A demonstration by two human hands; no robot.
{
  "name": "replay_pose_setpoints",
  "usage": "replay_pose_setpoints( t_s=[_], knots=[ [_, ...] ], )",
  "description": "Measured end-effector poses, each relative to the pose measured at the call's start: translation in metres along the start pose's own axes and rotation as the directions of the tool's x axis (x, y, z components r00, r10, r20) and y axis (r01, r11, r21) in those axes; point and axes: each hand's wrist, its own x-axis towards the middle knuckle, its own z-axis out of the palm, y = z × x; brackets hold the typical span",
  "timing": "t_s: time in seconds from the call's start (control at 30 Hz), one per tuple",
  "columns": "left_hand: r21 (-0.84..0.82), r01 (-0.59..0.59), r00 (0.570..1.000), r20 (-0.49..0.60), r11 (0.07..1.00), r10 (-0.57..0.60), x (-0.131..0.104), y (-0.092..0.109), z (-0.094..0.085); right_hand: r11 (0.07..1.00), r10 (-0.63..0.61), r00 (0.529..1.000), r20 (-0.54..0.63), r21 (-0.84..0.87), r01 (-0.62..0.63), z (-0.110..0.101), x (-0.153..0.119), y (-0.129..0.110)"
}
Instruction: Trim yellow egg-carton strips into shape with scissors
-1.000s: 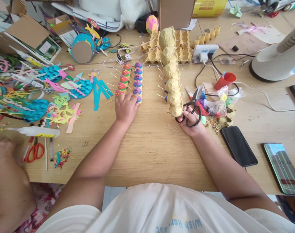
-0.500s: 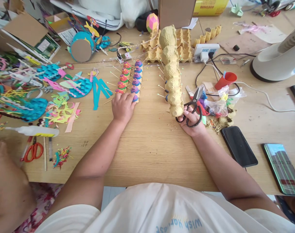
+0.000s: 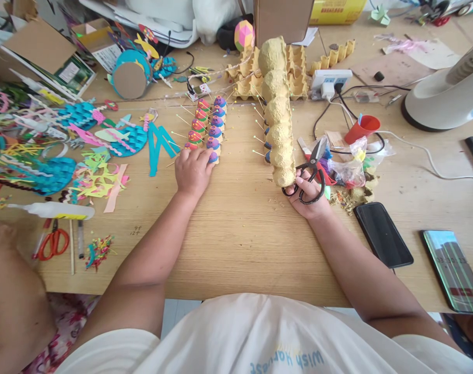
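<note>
My left hand (image 3: 192,174) curls its fingers over the near ends of two painted egg-carton caterpillars, a red-orange one (image 3: 199,124) and a purple-blue one (image 3: 216,130), standing side by side with pins sticking out. My right hand (image 3: 311,196) is closed around the black handles of a pair of scissors (image 3: 314,161), blades pointing away. Its fingers also grip the near end of a long, bare yellow egg-carton strip (image 3: 280,119), bumps up. The strip partly hides another painted caterpillar (image 3: 267,145) with pins, at its left side.
Left lie paper scraps (image 3: 98,174), a glue bottle (image 3: 57,210) and red-handled scissors (image 3: 54,243); a co-worker's arm (image 3: 14,291) rests there. Right are a red cup (image 3: 363,129), a power strip (image 3: 332,80) and two phones (image 3: 383,234). Egg trays (image 3: 298,70) sit behind.
My left hand has shifted slightly left, and the purple-blue caterpillar has moved left with it. The far end of the yellow strip has swung a little to the right.
</note>
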Motion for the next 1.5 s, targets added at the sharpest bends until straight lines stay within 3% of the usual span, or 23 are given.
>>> replay_pose_setpoints(
  t_s=[0.17, 0.47, 0.67, 0.9, 1.27, 1.37, 1.5],
  knots=[
    [0.011, -0.006, 1.000, 0.002, 1.000, 0.006, 0.000, -0.004, 0.002, 0.997, -0.027, 1.000, 0.008, 0.078, 0.026, 0.003, 0.000, -0.003],
    [0.003, 0.003, 1.000, 0.000, 1.000, -0.003, 0.001, -0.008, 0.005, 0.964, -0.069, 0.995, -0.077, 0.251, 0.086, -0.005, 0.001, -0.008],
    [-0.011, 0.005, 0.998, -0.056, 1.000, -0.005, -0.004, -0.004, 0.001, 0.949, -0.057, 0.995, -0.085, 0.304, 0.080, -0.005, 0.003, -0.009],
    [-0.050, -0.104, 0.994, -0.030, 0.993, 0.103, -0.002, 0.046, -0.014, 0.946, -0.088, 0.993, -0.076, 0.306, 0.108, -0.005, 0.004, -0.012],
    [-0.035, -0.329, 0.940, 0.084, 0.944, 0.331, 0.020, 0.142, 0.003, 0.965, -0.097, 0.994, -0.041, 0.242, 0.104, -0.007, 0.005, -0.010],
    [0.000, -0.325, 0.936, 0.146, 0.946, 0.321, 0.030, 0.158, 0.007, 0.968, -0.084, 0.996, -0.026, 0.233, 0.088, -0.006, 0.005, -0.010],
    [0.026, -0.322, 0.930, 0.195, 0.946, 0.312, 0.040, 0.164, 0.011, 0.972, -0.053, 0.999, -0.014, 0.228, 0.054, -0.005, 0.004, -0.009]
  ],
)
